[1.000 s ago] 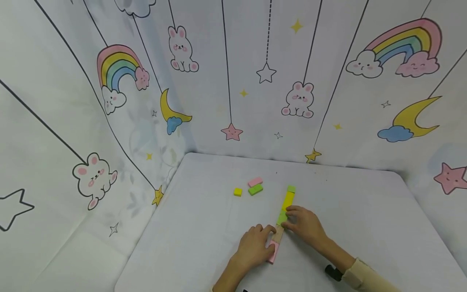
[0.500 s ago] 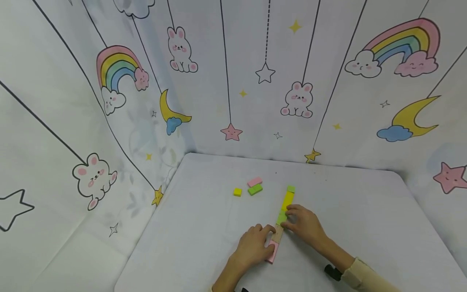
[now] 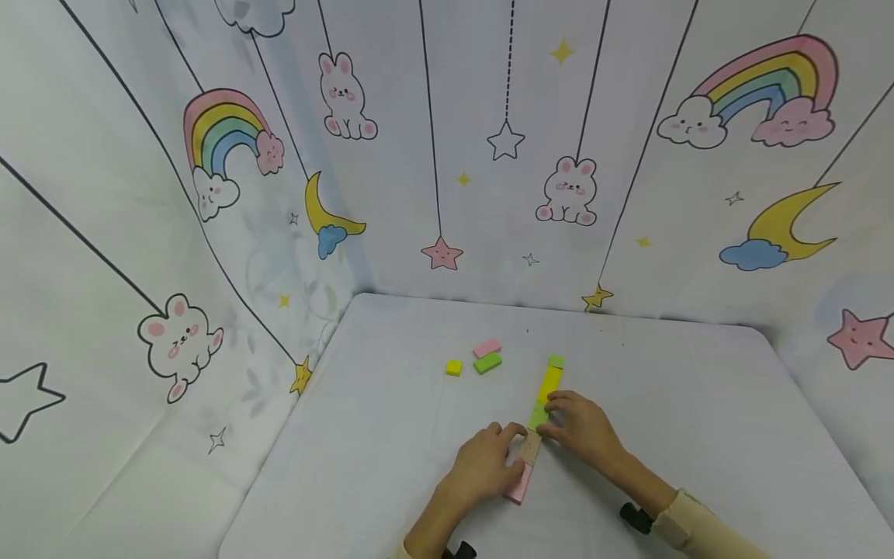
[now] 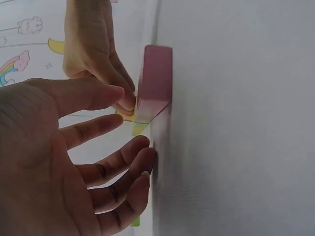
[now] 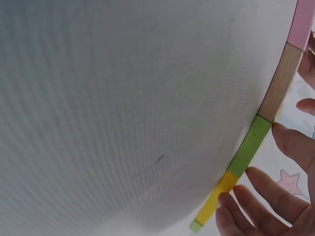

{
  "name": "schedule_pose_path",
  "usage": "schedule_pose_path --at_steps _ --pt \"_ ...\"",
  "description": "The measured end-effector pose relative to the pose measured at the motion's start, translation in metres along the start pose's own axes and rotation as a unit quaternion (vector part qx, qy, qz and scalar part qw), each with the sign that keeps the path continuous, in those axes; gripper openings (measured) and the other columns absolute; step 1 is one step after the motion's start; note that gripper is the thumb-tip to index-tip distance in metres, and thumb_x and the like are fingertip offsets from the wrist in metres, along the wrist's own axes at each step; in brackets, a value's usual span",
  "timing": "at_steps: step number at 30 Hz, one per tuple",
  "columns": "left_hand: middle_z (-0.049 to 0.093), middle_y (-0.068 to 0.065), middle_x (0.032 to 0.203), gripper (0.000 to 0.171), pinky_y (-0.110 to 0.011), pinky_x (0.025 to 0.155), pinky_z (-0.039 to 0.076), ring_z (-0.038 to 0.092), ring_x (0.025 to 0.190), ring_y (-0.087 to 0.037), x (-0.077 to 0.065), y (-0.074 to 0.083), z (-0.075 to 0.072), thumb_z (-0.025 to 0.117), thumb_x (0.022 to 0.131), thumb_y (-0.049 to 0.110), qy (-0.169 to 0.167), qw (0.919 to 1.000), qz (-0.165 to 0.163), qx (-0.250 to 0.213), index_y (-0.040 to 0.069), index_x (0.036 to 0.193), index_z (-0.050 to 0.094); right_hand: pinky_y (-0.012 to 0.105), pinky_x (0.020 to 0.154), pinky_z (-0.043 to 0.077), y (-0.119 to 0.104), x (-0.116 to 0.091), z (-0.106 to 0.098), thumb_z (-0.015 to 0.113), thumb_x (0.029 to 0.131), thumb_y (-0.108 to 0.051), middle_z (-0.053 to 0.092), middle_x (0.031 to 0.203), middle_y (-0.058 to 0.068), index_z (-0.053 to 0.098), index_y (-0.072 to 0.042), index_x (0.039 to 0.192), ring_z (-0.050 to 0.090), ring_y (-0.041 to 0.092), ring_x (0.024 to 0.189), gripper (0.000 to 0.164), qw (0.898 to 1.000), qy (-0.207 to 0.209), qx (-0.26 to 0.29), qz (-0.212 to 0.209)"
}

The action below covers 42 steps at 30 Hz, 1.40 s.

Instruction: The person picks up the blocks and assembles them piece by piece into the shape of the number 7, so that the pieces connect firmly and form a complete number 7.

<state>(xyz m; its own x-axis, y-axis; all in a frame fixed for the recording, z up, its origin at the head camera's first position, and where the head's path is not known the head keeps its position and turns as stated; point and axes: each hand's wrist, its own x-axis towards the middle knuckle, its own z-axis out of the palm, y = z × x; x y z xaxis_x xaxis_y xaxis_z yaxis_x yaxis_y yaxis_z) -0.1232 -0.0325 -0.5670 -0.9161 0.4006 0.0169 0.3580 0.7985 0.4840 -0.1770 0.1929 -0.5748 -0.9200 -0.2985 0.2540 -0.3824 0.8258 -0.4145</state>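
White tabletop (image 3: 705,404) underlies a row of blocks (image 3: 531,448), its pink near end seen end-on only from the left wrist. Left hand (image 3: 482,466), fingers loosely spread, is just left of it; right hand (image 3: 587,431), fingers relaxed, touches its right side. Broad surface stretches rightward; three loose blocks (image 3: 487,362) lie left of its far end, tabletop's rim beyond.

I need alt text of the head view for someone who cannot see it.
A person's left hand and right hand flank a row of blocks on a white table: from near to far, pink, wood, green, yellow, green. Loose yellow, pink and green blocks lie left of its far end.
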Motion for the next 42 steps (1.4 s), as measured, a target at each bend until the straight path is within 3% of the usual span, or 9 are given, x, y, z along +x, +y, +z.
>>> schedule_pose_path --at_steps 11,22,30,35,42 --pt "0.061 -0.002 0.101 0.031 -0.029 0.064 0.047 0.055 0.078 -0.014 0.023 -0.012 -0.021 0.073 0.095 0.03 0.059 0.9969 -0.023 0.048 0.015 0.121 0.069 0.052 0.098 0.053 -0.002 -0.001 -0.001 0.095 0.074 -0.029 0.072 0.123 0.011 0.078 -0.005 0.105 0.068 0.035 0.117 0.043 1.0 -0.005 -0.001 0.016" --pt "0.06 -0.007 0.106 0.028 -0.032 0.063 0.049 0.06 0.082 -0.019 0.053 -0.028 -0.047 0.074 0.091 0.024 0.127 0.9895 -0.04 0.056 0.012 0.116 0.071 0.052 0.1 0.052 -0.002 0.001 0.001 0.094 0.076 -0.031 0.072 0.125 0.01 0.078 -0.006 0.107 0.067 0.034 0.119 0.042 1.0 -0.012 0.007 0.027" --pt "0.063 -0.013 0.105 0.044 -0.037 0.07 0.052 0.061 0.09 -0.025 0.076 -0.036 -0.041 0.076 0.088 0.019 0.169 0.9776 -0.058 0.111 0.001 0.126 0.064 0.053 0.1 0.052 -0.005 0.0 -0.002 0.095 0.075 -0.03 0.072 0.124 0.011 0.079 -0.006 0.105 0.067 0.035 0.118 0.041 0.999 -0.015 0.008 0.034" --pt "0.064 -0.013 0.103 0.036 -0.036 0.068 0.051 0.059 0.087 -0.024 0.089 -0.046 -0.035 0.076 0.086 0.013 0.193 0.9704 -0.063 0.131 0.001 0.118 0.064 0.052 0.101 0.051 -0.005 0.002 -0.001 0.094 0.077 -0.03 0.071 0.126 0.011 0.078 -0.006 0.107 0.067 0.034 0.119 0.042 0.999 -0.023 0.013 0.032" --pt "0.065 -0.014 0.106 0.027 -0.037 0.07 0.053 0.062 0.09 -0.026 0.099 -0.053 -0.028 0.076 0.088 0.013 0.182 0.9704 -0.054 0.149 0.003 0.11 0.065 0.051 0.1 0.052 -0.005 0.0 -0.002 0.093 0.077 -0.031 0.071 0.126 0.009 0.078 -0.007 0.106 0.066 0.033 0.119 0.041 0.999 -0.022 0.009 0.041"
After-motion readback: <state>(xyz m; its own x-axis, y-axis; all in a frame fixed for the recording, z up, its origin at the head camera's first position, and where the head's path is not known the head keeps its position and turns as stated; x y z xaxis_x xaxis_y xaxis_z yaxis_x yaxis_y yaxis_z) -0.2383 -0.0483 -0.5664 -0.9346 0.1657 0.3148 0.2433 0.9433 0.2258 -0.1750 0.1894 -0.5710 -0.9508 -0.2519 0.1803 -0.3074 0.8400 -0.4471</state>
